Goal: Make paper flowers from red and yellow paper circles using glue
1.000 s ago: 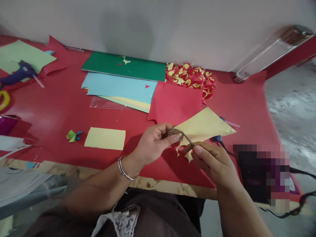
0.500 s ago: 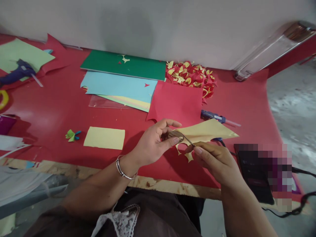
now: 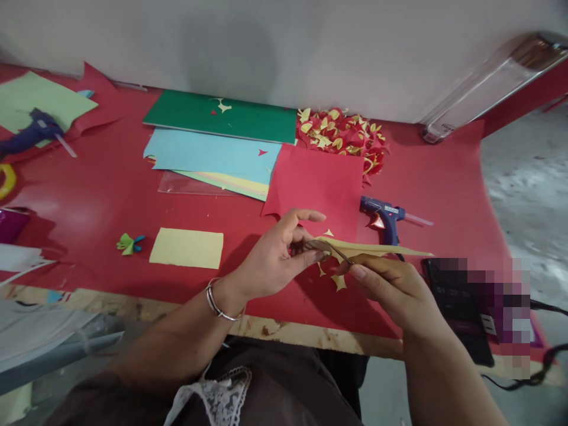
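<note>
Between finger and thumb, my left hand [image 3: 275, 257] pinches one end of a yellow sheet of paper [image 3: 373, 247], now seen nearly edge-on and stretching to the right. My right hand [image 3: 393, 290] is closed round the handles of a pair of scissors [image 3: 341, 254], most of which its fingers hide. The thin metal blades point left and meet the paper at my left fingertips. Below the blades, a yellow paper scrap [image 3: 339, 282] with curved cut-outs lies on the red table cover [image 3: 284, 307].
A blue glue gun [image 3: 384, 213] lies beyond my right hand, and a black phone [image 3: 459, 313] to its right. Behind are red paper [image 3: 322, 183], a pile of red and yellow cuttings [image 3: 339, 133] and a green board [image 3: 222, 118]. Left lie a yellow rectangle [image 3: 186, 248] and a small paper flower [image 3: 128, 244].
The yellow sheet has turned from showing its broad face to nearly edge-on, uncovering the glue gun's handle. A small yellow scrap now shows above it. Both hands keep their grip.
</note>
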Motion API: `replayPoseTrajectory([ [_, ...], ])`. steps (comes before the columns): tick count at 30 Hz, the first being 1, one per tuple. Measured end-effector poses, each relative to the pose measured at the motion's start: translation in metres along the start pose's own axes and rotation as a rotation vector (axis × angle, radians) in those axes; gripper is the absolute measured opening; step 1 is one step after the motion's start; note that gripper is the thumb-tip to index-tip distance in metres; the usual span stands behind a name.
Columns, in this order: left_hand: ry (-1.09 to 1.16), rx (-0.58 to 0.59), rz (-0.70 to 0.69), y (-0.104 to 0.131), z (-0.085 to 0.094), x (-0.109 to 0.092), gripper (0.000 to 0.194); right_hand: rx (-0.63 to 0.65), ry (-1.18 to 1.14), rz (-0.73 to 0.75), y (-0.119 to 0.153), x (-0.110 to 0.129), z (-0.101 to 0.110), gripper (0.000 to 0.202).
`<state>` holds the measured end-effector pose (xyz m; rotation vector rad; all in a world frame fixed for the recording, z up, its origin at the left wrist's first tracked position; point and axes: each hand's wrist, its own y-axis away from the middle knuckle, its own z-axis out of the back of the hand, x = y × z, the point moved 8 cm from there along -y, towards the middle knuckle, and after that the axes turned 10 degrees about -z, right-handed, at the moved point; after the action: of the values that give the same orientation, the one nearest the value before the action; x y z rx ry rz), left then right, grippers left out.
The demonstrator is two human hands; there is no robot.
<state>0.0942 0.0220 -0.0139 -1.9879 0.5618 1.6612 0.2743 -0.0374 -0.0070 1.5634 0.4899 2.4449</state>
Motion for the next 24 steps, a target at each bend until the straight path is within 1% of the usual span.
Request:
replayPoseTrajectory([
  [5,0.015,-0.007,0.008,0.0,-0.001,-0.002,0.054,0.019,-0.02,0.035,-0.001,0.012,0.001,0.053],
  [10,0.086,-0.062,0.064,-0.003,0.004,0.001,0.056,0.032,-0.042,0.008,0.002,0.009,0.003,0.051],
  [13,0.157,-0.111,0.117,-0.004,0.007,0.006,0.051,0.048,-0.004,0.014,0.006,0.006,0.002,0.053],
  [16,0.217,-0.142,0.171,-0.004,0.008,0.012,0.045,-0.028,0.021,0.047,0.007,0.007,0.003,0.053],
  [19,0.229,-0.146,0.183,-0.004,0.006,0.016,0.038,-0.123,0.049,0.067,0.005,0.013,0.002,0.054],
  [21,0.208,-0.151,0.174,-0.004,0.006,0.015,0.034,-0.096,0.063,0.067,0.002,0.016,-0.003,0.057],
  [24,0.198,-0.159,0.169,-0.004,0.007,0.014,0.034,-0.035,0.073,0.05,0.001,0.017,-0.008,0.056],
])
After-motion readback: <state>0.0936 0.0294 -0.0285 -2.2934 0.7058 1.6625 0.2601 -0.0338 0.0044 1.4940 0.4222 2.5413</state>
